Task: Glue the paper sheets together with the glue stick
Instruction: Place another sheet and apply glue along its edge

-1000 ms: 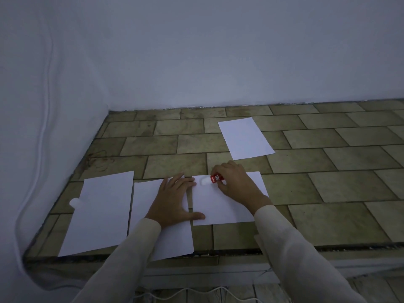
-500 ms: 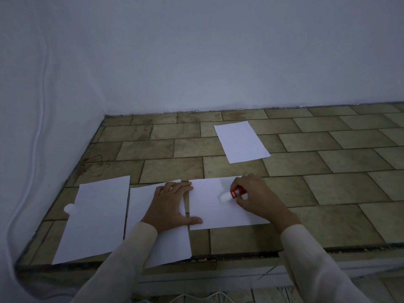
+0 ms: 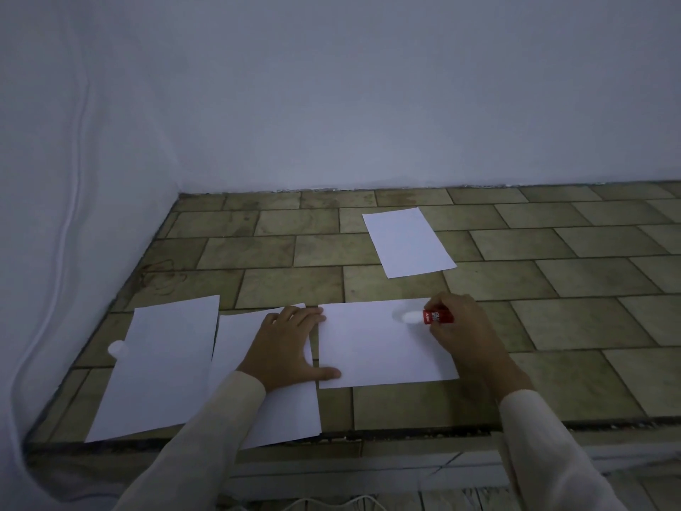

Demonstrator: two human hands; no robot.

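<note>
Your right hand [image 3: 466,333] pinches the glue stick [image 3: 436,317], its white tip on the centre sheet [image 3: 379,348] at that sheet's far right corner. Your left hand [image 3: 287,348] lies flat, fingers [image 3: 294,315] together, thumb pressing the sheet's left edge. Three other sheets lie around it on the counter [image 3: 589,326].

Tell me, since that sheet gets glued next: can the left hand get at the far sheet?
Probably yes: the left hand is empty, and bare tile lies between it and the far sheet.
</note>
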